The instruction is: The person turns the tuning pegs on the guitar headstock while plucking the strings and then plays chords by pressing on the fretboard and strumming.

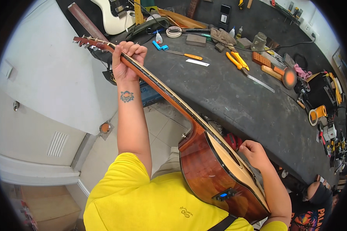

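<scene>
1. The acoustic guitar (206,163) slants across the person's front, its body near and right, its headstock (90,41) far and left.
2. The left hand (129,61) grips the neck (164,86) just short of the headstock, its fingers wrapped around. Good handling here likely means fingertips coming down squarely and a light thumb, so the neck isn't pulled out of line.
3. The right hand (255,153) is beside the soundhole (234,157), fingers bent inward; I cannot tell whether they are pinched together or hold anything. A loose wrist and a steady forearm should keep the stroke even and the body still.
4. The near edge of the counter (208,86) runs roughly along the neck. The gap is hard to judge, so tilting the guitar toward the far side could knock it.
5. The headstock points toward a white electric guitar (112,17) and a long wooden bar (88,22); swinging it that way looks risky. The tiled floor (98,154) at near left seems to offer more room.
6. Pliers (238,61) and a metal ruler (261,83) lie farther in on the counter. Another person (314,208) is at near right, so the right elbow should stay tucked.
</scene>
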### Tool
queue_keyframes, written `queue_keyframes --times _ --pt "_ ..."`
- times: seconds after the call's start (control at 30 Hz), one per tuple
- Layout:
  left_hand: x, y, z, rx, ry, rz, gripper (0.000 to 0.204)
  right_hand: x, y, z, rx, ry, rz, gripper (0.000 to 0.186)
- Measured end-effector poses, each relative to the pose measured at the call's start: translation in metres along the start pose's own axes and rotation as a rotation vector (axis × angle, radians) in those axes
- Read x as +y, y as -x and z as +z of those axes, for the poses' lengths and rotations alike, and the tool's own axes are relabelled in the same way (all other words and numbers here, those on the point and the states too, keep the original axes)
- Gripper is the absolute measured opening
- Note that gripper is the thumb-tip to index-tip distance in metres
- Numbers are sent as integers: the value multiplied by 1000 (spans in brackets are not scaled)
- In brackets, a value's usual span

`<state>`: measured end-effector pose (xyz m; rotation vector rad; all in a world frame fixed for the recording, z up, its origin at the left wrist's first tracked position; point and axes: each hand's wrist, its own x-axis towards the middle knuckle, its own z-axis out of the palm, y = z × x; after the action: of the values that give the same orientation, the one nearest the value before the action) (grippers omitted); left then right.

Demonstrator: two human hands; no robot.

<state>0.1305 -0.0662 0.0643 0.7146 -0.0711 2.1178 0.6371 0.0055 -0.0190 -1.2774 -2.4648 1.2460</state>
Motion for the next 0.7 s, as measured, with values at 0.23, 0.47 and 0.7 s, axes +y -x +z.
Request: queue_keyframes --times 0.23,0.47,0.7 --pt "1 -2 -3 -139 116 49 34 10 6 -22 -392 -590 -26 10" --pt "15 2 13 80 -160 -58 23 0 12 -25 -381 -827 -122 18" --pt "9 1 1 -6 -63 -22 28 13 -1 -1 -159 -132 33 23"
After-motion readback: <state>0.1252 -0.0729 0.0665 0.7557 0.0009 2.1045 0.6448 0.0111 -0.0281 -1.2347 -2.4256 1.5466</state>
